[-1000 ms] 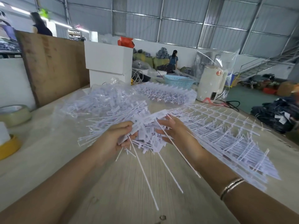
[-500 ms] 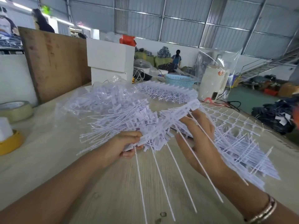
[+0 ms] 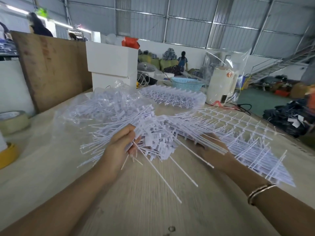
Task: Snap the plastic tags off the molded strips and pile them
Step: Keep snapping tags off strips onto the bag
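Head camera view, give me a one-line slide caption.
Both hands, left hand and right hand, grip a molded strip of white plastic tags above a wooden table.

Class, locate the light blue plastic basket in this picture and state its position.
In the head view the light blue basket sits at the table's far end, right of centre, between the white boxes and the cream cylindrical appliance.

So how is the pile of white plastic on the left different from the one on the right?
The left pile is a loose jumble of tags pointing all ways; the right pile is flat grid-like strips, stacked fairly neatly. The left pile lies partly on a clear plastic bag; the right pile lies on the bare table. Both are white plastic.
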Demonstrator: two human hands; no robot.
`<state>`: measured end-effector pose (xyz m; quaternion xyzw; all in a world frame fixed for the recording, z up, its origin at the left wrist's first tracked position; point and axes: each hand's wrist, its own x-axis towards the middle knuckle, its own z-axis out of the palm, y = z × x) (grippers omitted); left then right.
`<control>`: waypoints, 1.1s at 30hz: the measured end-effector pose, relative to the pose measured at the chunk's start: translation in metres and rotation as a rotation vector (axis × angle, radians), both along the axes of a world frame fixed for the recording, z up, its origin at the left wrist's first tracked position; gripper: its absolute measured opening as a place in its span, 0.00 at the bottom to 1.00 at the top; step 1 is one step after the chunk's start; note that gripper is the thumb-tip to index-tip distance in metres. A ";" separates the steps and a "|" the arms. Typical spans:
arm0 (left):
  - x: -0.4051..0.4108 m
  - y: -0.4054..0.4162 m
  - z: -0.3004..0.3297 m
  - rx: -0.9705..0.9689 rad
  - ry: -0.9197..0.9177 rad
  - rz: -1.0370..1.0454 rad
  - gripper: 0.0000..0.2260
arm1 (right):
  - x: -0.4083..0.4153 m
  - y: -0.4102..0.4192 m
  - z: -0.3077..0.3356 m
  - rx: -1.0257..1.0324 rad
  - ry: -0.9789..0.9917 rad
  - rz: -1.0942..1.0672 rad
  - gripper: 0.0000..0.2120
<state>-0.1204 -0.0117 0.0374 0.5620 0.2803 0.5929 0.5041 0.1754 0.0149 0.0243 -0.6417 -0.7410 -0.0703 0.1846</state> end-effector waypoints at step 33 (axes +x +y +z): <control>0.011 -0.033 0.080 0.476 -0.014 -0.449 0.08 | -0.044 -0.080 0.042 -0.315 2.052 0.363 0.16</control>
